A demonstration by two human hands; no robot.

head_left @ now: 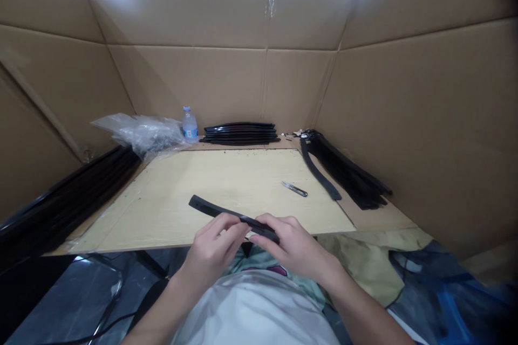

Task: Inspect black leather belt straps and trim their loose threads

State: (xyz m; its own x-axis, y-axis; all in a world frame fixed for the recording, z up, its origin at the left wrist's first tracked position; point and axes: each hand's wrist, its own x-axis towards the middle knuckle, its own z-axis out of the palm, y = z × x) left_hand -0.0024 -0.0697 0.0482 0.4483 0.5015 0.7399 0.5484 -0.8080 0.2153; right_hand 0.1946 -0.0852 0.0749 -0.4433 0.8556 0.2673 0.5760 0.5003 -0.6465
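Note:
A long, slightly curved black strip (pixel 214 209) lies slanted over the near edge of the wooden board (pixel 170 194). My left hand (pixel 212 250) pinches it from the left with fingers curled on its near end. Over that same end, from the right, my right hand (pixel 293 245) grips the strip. The strip's far end points up and left, resting on or just above the board. A small metal blade tool (pixel 294 189) lies on the board to the right, apart from both hands.
Stacks of black strips lie at the left (pixel 65 199), at the back (pixel 240 133) and at the right (pixel 348 170). A crumpled clear plastic bag (pixel 140 130) and a small water bottle (pixel 189 125) stand at the back left. Cardboard walls (pixel 424 118) enclose the table.

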